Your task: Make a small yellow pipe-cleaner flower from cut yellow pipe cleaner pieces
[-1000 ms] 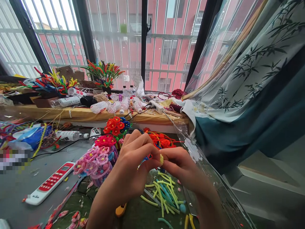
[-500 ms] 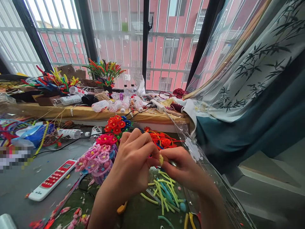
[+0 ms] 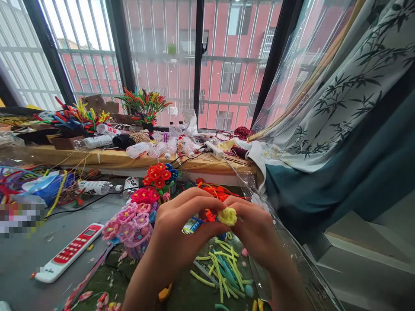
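My left hand (image 3: 181, 229) and my right hand (image 3: 256, 229) meet in front of me above the work table. Both pinch a small fuzzy yellow pompom flower (image 3: 227, 215) between their fingertips, the yellow tuft showing between the thumbs. Just under the hands lies a heap of cut yellow-green and blue pipe cleaner pieces (image 3: 223, 263). To the left of my left hand stands a bunch of pink pipe cleaner flowers (image 3: 128, 218), with a red and blue flower bunch (image 3: 159, 173) behind it.
A red and white remote control (image 3: 69, 252) lies at the left on the grey table (image 3: 26, 259). The window ledge (image 3: 106, 156) holds plastic bottles, a power strip (image 3: 213, 149) and colourful pipe cleaner sprays. Clear plastic sheet and a patterned curtain (image 3: 350, 95) hang at the right.
Both hands have turned and risen slightly, so the yellow tuft now shows fully between the fingertips. The view has tilted down a little.
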`<state>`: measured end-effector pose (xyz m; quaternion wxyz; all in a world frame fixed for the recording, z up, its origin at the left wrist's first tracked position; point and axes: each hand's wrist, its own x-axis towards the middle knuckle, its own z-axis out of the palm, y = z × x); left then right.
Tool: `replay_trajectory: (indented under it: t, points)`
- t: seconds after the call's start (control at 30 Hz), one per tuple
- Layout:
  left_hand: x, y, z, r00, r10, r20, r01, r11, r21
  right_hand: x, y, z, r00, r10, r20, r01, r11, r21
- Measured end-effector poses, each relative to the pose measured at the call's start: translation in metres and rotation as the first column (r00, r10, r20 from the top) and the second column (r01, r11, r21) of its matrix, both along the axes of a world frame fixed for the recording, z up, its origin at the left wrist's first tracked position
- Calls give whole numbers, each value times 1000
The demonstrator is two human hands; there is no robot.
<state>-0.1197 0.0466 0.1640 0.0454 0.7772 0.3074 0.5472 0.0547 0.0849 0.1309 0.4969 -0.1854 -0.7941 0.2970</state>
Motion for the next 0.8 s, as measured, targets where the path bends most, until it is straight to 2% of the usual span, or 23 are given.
replay_trajectory:
  t: [0.13,0.23,0.47,0.63,0.8]
  points:
    - [3,-1,-1,999,-23,32,23,1000,-12,1,-2,4,1000,-22,-7,23,999,40]
    - [4,-1,-1,999,-10,48,10,1000,-15,0,-4,5,996,-93,0,93,993,72]
    - [8,-2,-6,987,108,118,-101,993,-66,-6,-7,3,943,-300,-143,310,949,60]
    - [8,0,-10,969,201,143,-195,979,-52,-5,-4,1,953,-275,-124,295,937,185]
    - [9,6,-11,955,290,69,-290,957,-9,-13,-7,3,922,-369,-114,383,913,139]
